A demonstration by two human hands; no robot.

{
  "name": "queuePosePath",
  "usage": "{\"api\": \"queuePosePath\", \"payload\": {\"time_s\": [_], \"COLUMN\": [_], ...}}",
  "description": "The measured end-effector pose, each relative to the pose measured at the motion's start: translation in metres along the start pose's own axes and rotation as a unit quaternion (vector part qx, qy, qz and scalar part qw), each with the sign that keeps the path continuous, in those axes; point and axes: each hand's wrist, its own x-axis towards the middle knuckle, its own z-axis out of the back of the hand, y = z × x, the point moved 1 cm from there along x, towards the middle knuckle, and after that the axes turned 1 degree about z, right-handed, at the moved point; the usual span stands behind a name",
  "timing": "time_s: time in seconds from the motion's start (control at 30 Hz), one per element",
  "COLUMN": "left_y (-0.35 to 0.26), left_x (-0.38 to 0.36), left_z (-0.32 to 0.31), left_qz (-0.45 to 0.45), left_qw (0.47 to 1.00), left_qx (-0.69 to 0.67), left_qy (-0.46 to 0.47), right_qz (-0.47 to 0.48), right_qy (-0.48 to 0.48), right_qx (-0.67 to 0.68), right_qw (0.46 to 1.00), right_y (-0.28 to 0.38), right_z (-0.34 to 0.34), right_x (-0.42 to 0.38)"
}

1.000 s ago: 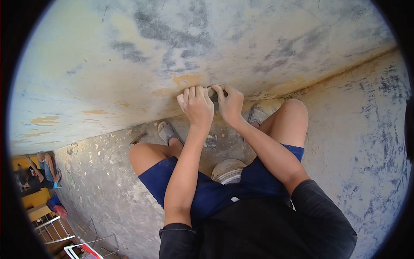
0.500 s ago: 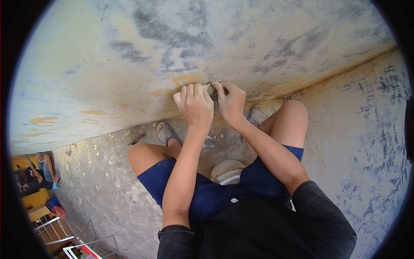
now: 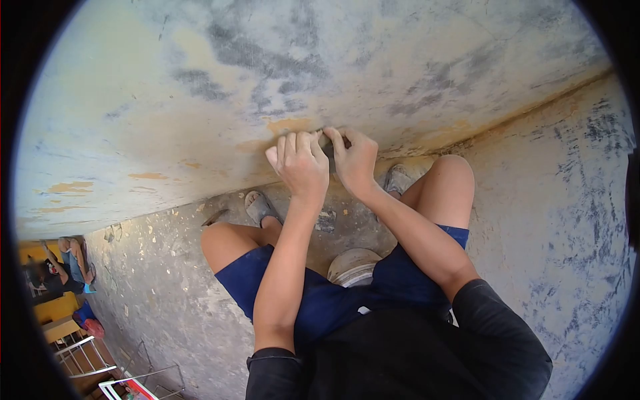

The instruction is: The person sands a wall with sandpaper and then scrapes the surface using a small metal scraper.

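Low on the patchy white-and-grey wall [image 3: 373,60], both of my hands are close together with fingers bent. My left hand [image 3: 300,160] is closed, its knuckles turned up toward me. Beside it, my right hand [image 3: 353,160] pinches with thumb and forefinger. Between the two shows a bit of a dark grey sheet [image 3: 329,148], which looks like sandpaper; the rest of it is hidden by the hands. The fingers look dusty and are at the wall's surface, just below a tan bare patch [image 3: 288,125].
My knees are spread around a whitish bucket [image 3: 352,265] on the stained concrete floor [image 3: 160,267]. A second wall [image 3: 553,200] meets the first at right. At far left are a seated person [image 3: 57,270], a white metal frame [image 3: 87,357] and a red-and-blue bundle [image 3: 89,320].
Both hands have shifted very slightly along the wall, and less of the dark sheet shows between them. The view has moved a little; the legs and bucket stay put.
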Motion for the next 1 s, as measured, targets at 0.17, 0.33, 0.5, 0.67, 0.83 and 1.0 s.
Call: {"api": "queuePosePath", "payload": {"time_s": [0.17,0.33,0.5,0.67,0.83,1.0], "left_y": [0.004,-0.001,-0.005,-0.010,-0.002,0.013], "left_x": [-0.002,0.008,0.017,0.024,0.019,0.008], "left_z": [-0.002,0.008,0.018,0.024,0.028,0.049], "left_qz": [-0.008,0.012,0.008,0.018,0.023,0.143], "left_qw": [1.000,1.000,1.000,1.000,0.999,0.978], "left_qx": [0.016,0.004,-0.006,-0.008,-0.025,-0.114], "left_qy": [0.018,-0.005,-0.020,-0.016,0.024,0.105], "right_qz": [-0.009,0.000,-0.005,0.015,-0.054,-0.063], "right_qy": [0.012,-0.008,-0.001,-0.023,0.053,0.213], "right_qx": [-0.013,0.018,0.042,0.053,0.019,0.027], "right_qw": [1.000,1.000,0.999,0.998,0.997,0.975], "right_y": [-0.008,0.015,0.023,0.034,0.025,0.005], "right_z": [-0.001,0.005,0.007,0.009,0.012,0.016], "right_x": [-0.003,0.004,0.006,0.010,0.002,-0.010]}}
